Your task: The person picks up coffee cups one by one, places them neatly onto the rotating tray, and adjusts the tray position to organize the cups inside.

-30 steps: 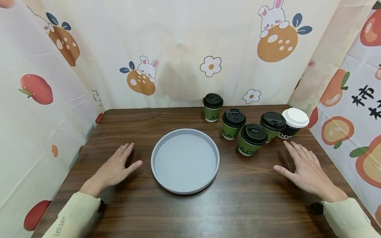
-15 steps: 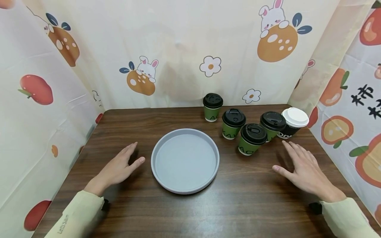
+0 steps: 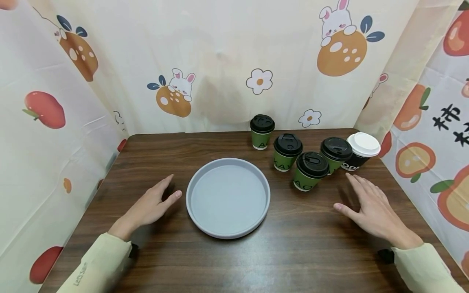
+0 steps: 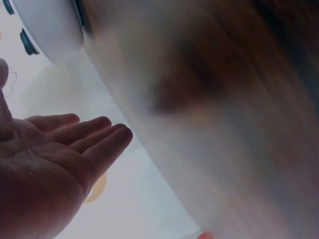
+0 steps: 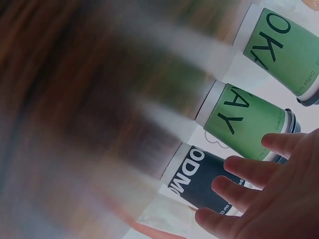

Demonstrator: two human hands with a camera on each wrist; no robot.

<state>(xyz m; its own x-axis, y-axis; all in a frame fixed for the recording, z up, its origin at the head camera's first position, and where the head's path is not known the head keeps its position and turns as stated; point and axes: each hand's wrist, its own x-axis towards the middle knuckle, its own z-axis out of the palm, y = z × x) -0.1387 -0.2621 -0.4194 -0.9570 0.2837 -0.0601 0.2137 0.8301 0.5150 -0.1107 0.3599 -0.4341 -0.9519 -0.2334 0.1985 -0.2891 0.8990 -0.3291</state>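
Observation:
A round grey tray (image 3: pixel 228 197) with a raised rim lies mid-table with nothing on it. Left of it my left hand (image 3: pixel 148 205) hovers low over the wood, fingers straight and thumb spread toward the rim; in the left wrist view the palm (image 4: pixel 45 169) holds nothing. My right hand (image 3: pixel 373 209) is likewise spread at the right, its fingertips just in front of a black paper cup with a white lid (image 3: pixel 363 145). Several green paper coffee cups with black lids stand between tray and hand, the nearest green cup (image 3: pixel 307 179) in front of the others.
The brown wooden table (image 3: pixel 234 268) has its back edge against a printed curtain (image 3: pixel 220 53). Another green cup (image 3: pixel 261 140) stands apart near that edge. Curtains also hang along the left and right sides.
My left hand has moved a little right, closer to the tray. My right hand has shifted very slightly left. The tray and cups have stayed in place.

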